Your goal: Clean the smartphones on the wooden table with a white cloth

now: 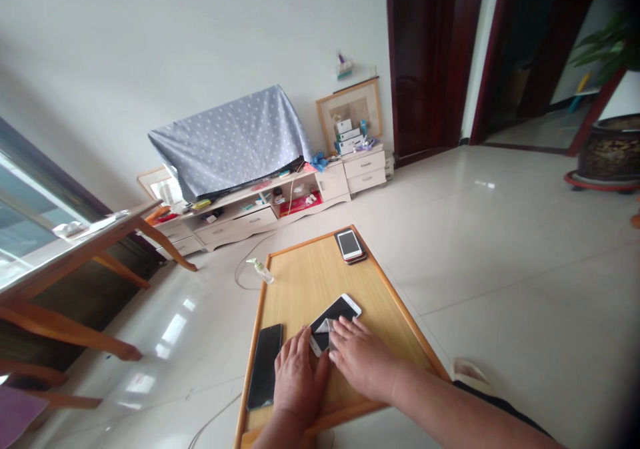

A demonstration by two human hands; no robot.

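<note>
A white smartphone (352, 304) with a dark screen lies at a slant on the small wooden table. My right hand (363, 359) is laid over its screen, fingers close together on a small grey cloth (326, 326). At the phone's near left end, my left hand (299, 372) grips the edge, thumb on the near side and fingers on the far side. To the left of that hand lies a larger black smartphone (265, 367). A clear pump bottle (262, 272) with a pale green top stands by the table's left edge. Another white phone (349, 243) rests on a dark phone at the far right corner.
The wooden table (305, 269) has a raised orange rim. Beyond it, a low white TV cabinet (235, 230) carries a cloth-covered television (233, 139). A taller wooden table (125, 222) is at left. A cable (237, 272) runs over the floor; a potted plant (607, 149) stands at right.
</note>
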